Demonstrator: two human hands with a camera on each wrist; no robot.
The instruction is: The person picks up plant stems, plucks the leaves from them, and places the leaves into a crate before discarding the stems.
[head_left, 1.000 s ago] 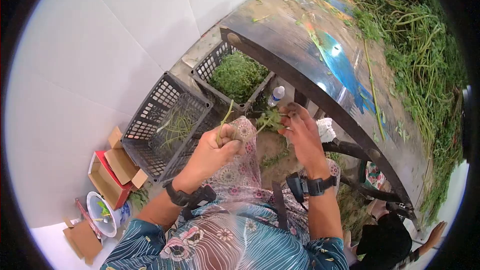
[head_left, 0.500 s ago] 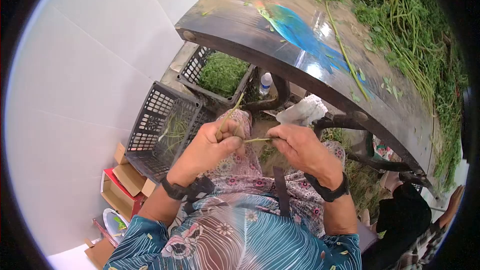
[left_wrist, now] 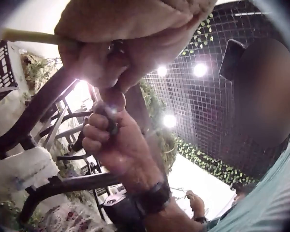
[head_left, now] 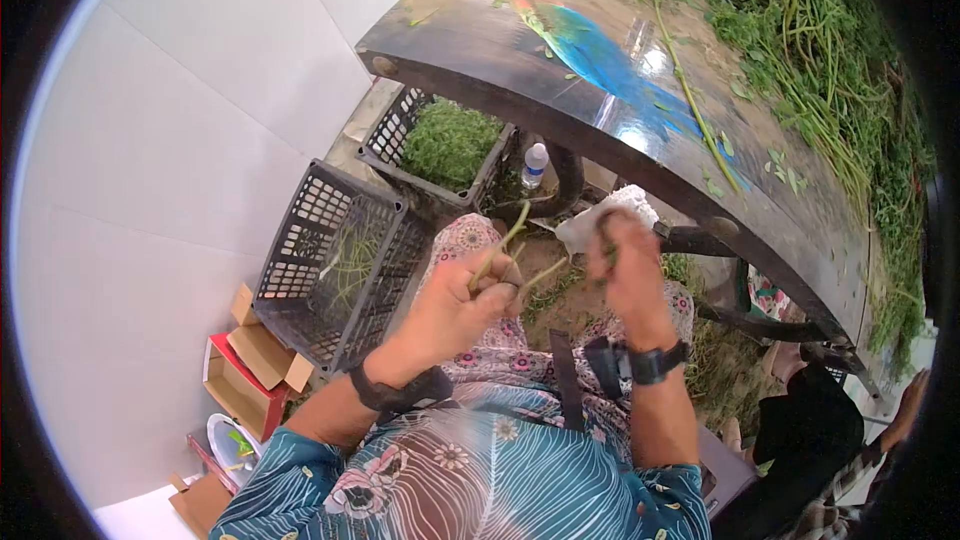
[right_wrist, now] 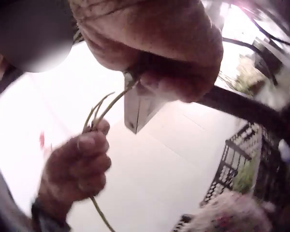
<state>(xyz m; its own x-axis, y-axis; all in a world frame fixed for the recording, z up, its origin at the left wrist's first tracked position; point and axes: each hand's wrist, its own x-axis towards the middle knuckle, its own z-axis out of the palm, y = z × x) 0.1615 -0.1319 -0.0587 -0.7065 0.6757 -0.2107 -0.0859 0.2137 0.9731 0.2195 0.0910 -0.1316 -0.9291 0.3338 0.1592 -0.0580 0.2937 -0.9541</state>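
In the head view the left hand point(head_left: 462, 308) curls round a few thin green stems point(head_left: 505, 240), whose ends stick out above the fingers. The right hand point(head_left: 630, 258), blurred, is a little to the right with its fingers bent. A stem point(head_left: 545, 277) stretches from the left hand toward it. In the right wrist view the right hand point(right_wrist: 154, 48) pinches the upper end of a stem point(right_wrist: 117, 99), and the left hand point(right_wrist: 77, 166) grips the lower part. The left wrist view shows the right hand point(left_wrist: 118, 145) with curled fingers just below the left hand point(left_wrist: 130, 34).
A black crate with green leaves point(head_left: 452, 145) and a second crate with loose stems point(head_left: 352, 262) stand at the left. A bottle point(head_left: 535, 162) is under the table point(head_left: 470, 50). Heaped greens point(head_left: 840, 70) cover its right part. Cardboard boxes point(head_left: 240, 380) lie lower left; another person sits lower right.
The right hand has moved up and to the right from close beside the left hand. The left hand has shifted slightly right, still gripping stems.
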